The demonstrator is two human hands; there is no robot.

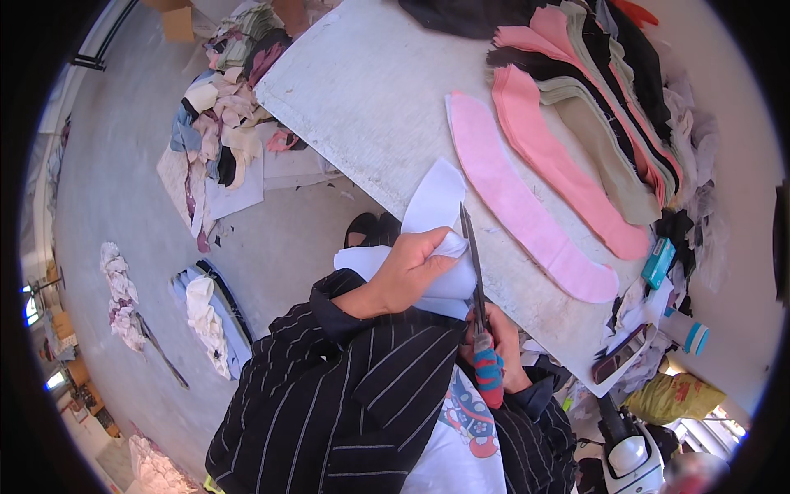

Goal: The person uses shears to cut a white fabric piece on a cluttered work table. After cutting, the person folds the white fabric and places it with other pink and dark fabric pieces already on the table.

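Note:
My left hand (411, 267) pinches a pale blue cloth piece (434, 198) between thumb and fingers at the table's near edge. The cloth is folded: one curved end lies on the tabletop and another part hangs out past my wrist. My right hand (508, 350) grips long-bladed scissors (476, 267), whose handle is wrapped in red and blue. Their dark blades point away from me, right beside the held cloth; whether they are parted is hard to make out. Just right of the blades lies a curved light pink cloth strip (531, 210), then a coral pink stack (572, 169).
Layered pink, black and grey-green cloth pieces (609, 115) cover the table's (354, 99) far right. A teal box (658, 263), a phone (621, 354) and a bottle (687, 329) sit at the right edge. Scrap piles (226, 123) and cloth bundles (210, 321) lie on the floor leftward.

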